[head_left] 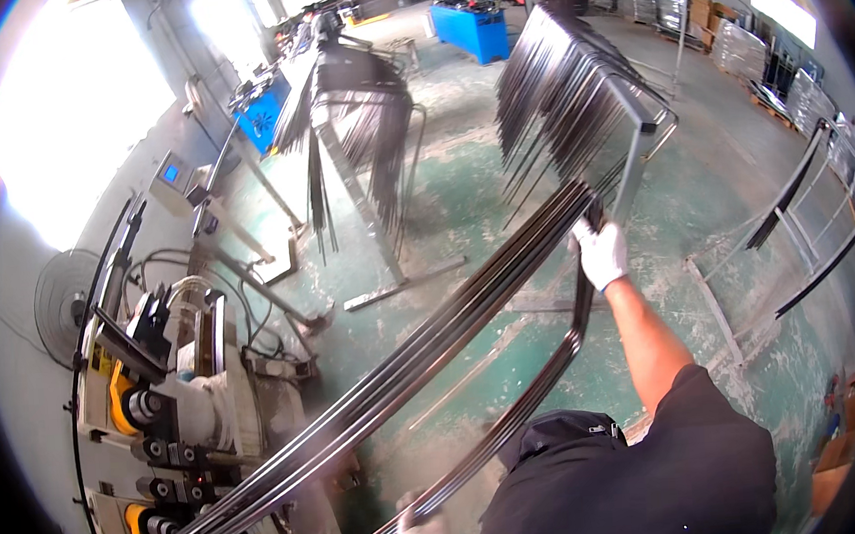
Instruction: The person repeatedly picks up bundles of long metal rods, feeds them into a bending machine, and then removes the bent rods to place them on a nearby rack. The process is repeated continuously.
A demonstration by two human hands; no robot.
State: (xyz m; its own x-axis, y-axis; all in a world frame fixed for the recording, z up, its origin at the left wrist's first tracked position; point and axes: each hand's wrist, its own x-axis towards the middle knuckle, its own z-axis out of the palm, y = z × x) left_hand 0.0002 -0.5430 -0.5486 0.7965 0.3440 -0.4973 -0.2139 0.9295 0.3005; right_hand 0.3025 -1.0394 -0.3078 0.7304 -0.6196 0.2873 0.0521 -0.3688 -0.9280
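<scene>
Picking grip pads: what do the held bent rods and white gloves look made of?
Bent rods: likely metal, possibly steel, dark, smooth; bright lengthwise highlights. Right glove and left glove: likely fabric, matte white; little sheen, but any weave is too small to tell.

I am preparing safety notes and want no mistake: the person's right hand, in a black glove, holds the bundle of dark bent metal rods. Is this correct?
Not quite: the glove is white, not black, as the head view shows. The right hand does hold the bundle of dark bent metal rods.
</scene>
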